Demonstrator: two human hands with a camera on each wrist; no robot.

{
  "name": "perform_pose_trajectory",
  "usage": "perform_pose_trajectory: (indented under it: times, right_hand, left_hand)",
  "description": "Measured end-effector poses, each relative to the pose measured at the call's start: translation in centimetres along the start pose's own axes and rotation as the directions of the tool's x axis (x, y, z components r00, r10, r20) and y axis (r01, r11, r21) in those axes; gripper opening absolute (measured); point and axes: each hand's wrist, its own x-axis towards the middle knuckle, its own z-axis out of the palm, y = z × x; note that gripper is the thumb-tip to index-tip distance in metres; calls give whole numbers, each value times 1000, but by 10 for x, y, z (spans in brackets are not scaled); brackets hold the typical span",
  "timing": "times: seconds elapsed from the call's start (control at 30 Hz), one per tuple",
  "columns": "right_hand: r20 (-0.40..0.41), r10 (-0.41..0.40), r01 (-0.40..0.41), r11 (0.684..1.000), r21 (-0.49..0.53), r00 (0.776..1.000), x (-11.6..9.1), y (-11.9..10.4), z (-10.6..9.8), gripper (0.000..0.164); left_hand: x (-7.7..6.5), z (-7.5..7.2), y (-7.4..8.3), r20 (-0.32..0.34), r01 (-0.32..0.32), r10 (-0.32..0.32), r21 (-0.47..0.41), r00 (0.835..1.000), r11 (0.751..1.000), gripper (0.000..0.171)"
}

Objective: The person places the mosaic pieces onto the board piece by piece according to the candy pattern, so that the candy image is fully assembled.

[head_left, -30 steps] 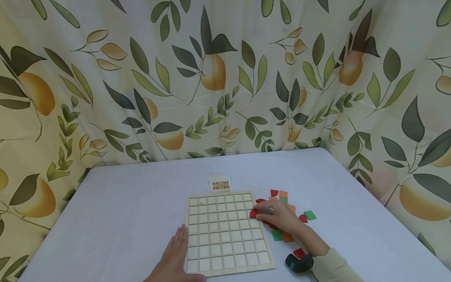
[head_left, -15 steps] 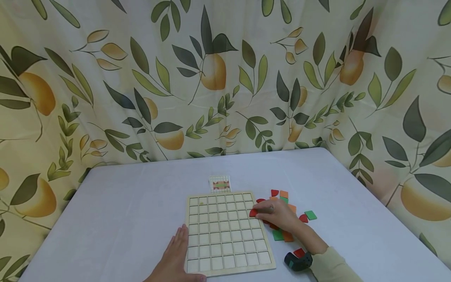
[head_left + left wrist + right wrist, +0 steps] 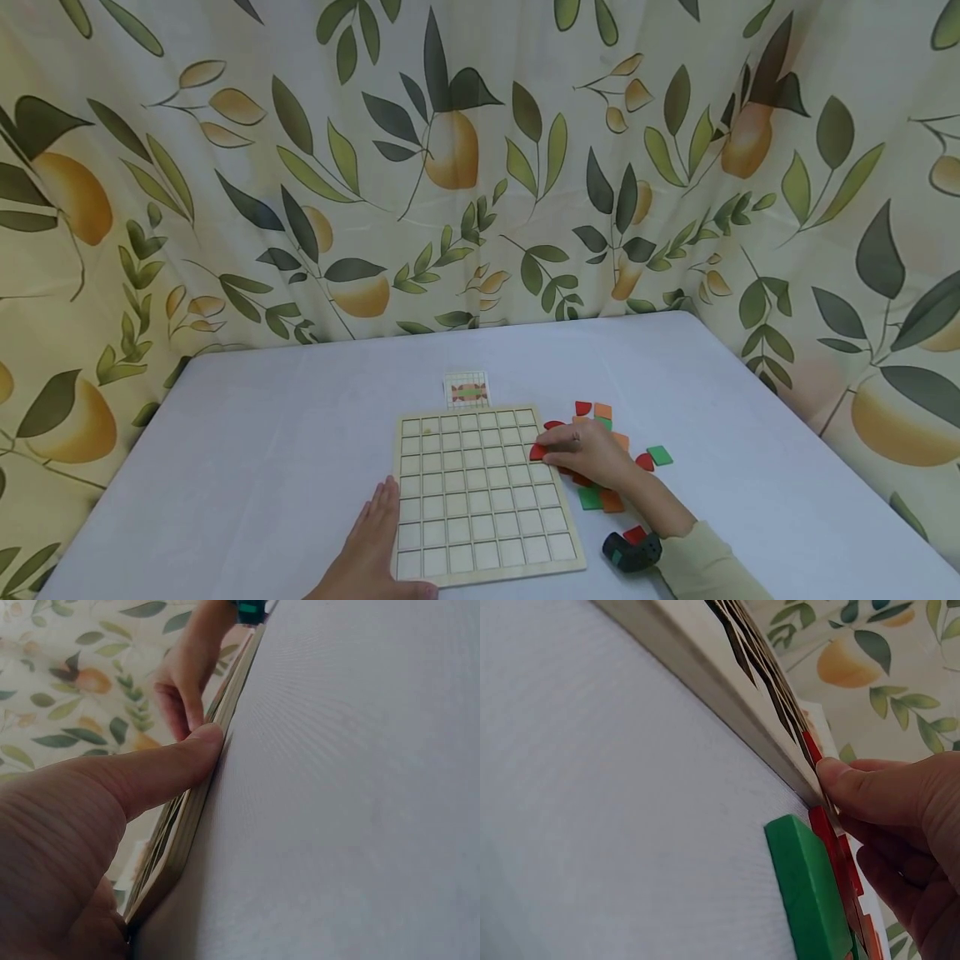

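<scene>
A pale wooden grid board (image 3: 477, 482) lies on the white table. My left hand (image 3: 367, 546) rests along its left edge, fingers straight and together, thumb at the near edge. In the left wrist view that thumb (image 3: 169, 769) presses against the board's side. At the board's right edge, my right hand (image 3: 596, 457) pinches a red quarter-round tile (image 3: 537, 452) over the grid squares. The right wrist view shows the thumb (image 3: 836, 780) right at this red tile (image 3: 811, 748); the rest of the tile is hidden behind the fingers.
Several loose tiles lie right of the board, partly under my right hand: green (image 3: 590, 498), orange (image 3: 611, 501), and red (image 3: 582, 408). A green tile (image 3: 660, 455) lies farther right. A small pattern card (image 3: 467, 390) lies behind the board. A patterned curtain (image 3: 420, 250) hangs behind the table.
The right hand stays at the same spot with the red tile, its wrist turned slightly and the gap behind the thumb narrower. The left hand has not moved.
</scene>
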Motion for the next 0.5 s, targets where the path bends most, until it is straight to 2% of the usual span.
perform_pose_trajectory:
  times: [0.23,0.5]
  right_hand:
    - [13,-30,29,999,17,999,2,0,2,22]
    - [9,17,-18,999,44,1000,0,0,2,23]
  left_hand:
    - [-1,-2,0,-10,-4,4,10,1000,1000,134]
    - [-2,1,-2,-10,-39,40,27,999,999,131]
